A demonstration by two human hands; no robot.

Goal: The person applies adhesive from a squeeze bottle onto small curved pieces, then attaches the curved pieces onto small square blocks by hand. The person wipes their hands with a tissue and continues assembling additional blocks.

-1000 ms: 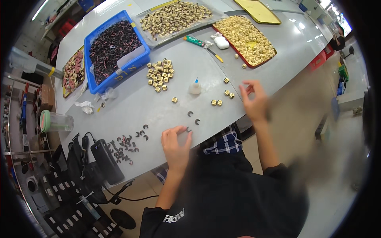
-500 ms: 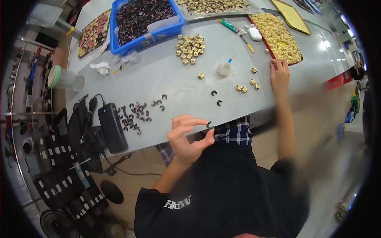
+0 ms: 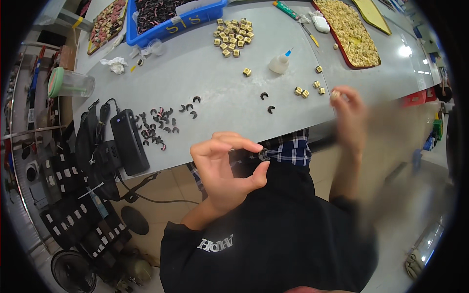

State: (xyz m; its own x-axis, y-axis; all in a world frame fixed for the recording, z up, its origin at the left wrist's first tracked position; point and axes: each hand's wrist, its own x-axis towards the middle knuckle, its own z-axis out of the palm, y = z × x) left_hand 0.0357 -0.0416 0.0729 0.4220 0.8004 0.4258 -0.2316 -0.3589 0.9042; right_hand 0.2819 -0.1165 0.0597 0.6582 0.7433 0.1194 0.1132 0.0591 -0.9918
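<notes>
My left hand point(image 3: 219, 168) pinches a small dark curved piece point(image 3: 264, 155) between thumb and forefinger, just off the table's front edge. To the right, my blurred right hand point(image 3: 351, 117) is raised with a small pale piece point(image 3: 335, 94) at its fingertips. Several gold-and-black cubes point(image 3: 305, 93) lie just left of that hand. Beyond it is a red-rimmed tray point(image 3: 341, 53) full of pale pieces. Two black C-shaped pieces point(image 3: 271, 110) rest on the table above my left hand. Farther left, many more dark curved pieces point(image 3: 156, 124) lie scattered, some with pink on them.
A white squeeze bottle point(image 3: 279, 64) with a blue needle tip stands mid-table. Behind it lie a heap of gold cubes point(image 3: 233, 38) and a blue bin point(image 3: 176, 27) of dark pieces. At left are a black power box point(image 3: 129, 141) with cables and a green-lidded jar point(image 3: 73, 84).
My right hand has left the tray's edge and come nearer, now with a pale piece at its fingertips. My left hand still pinches the dark piece, which is turned differently. The view has shifted slightly.
</notes>
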